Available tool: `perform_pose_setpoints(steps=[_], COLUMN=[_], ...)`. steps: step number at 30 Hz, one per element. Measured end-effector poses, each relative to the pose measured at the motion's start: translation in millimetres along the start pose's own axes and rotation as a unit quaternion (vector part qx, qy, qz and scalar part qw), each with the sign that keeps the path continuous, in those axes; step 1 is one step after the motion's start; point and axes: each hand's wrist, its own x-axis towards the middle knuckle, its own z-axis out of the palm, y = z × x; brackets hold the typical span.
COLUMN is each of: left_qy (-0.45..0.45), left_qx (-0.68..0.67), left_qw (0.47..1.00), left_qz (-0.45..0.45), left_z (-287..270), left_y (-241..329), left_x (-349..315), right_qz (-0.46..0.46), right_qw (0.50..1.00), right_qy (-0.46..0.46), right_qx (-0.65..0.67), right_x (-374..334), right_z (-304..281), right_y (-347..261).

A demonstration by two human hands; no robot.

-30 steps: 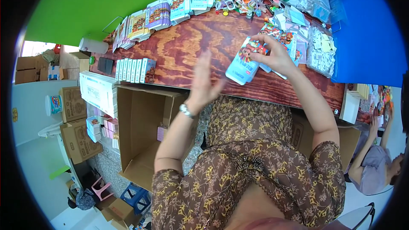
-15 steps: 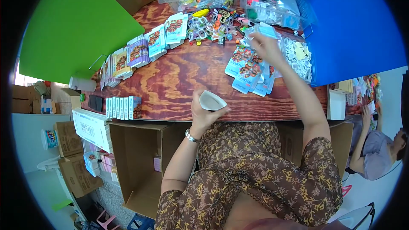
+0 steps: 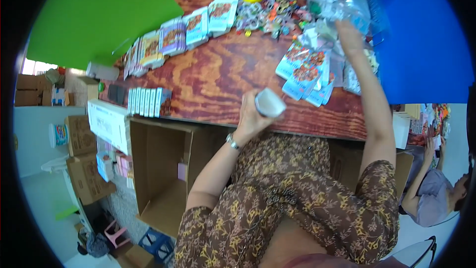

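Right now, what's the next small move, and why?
Probably pick one piece with the right hand from around the clear plastic bags: that hand is already over there, though its grip is too blurred to read, and the left hand holds a white box, open end facing the camera.

Left hand [image 3: 251, 119] holds a box [image 3: 271, 103], right hand [image 3: 350, 38] apparently touches plastic bags [image 3: 329, 11]

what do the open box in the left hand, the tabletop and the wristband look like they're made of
The open box in the left hand: probably thin card, with thin walls and a pale, matte inside. The tabletop: wood or a wood-look laminate, slightly glossy, with bold, wavy reddish-brown grain. The wristband: perhaps polished metal, from its silvery shine; too small to be sure.
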Motion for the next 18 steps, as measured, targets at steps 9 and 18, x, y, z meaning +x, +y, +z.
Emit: perform_pose_setpoints(steps=[9, 18], left_qy=[0.073, 0.111], left_qx=[0.147, 0.117], left_qw=[0.986, 0.987], left_qz=[0.003, -0.018], left_z=[0, -8], left_y=[13, 11], left_x=[14, 5], right_qz=[0.006, -0.176], right_qw=[0.79, 0.827], right_qy=[0.022, 0.062], right_qx=[0.613, 0.531], right_x=[-100, -99], right_z=[-135, -118], right_y=[-133, -153])
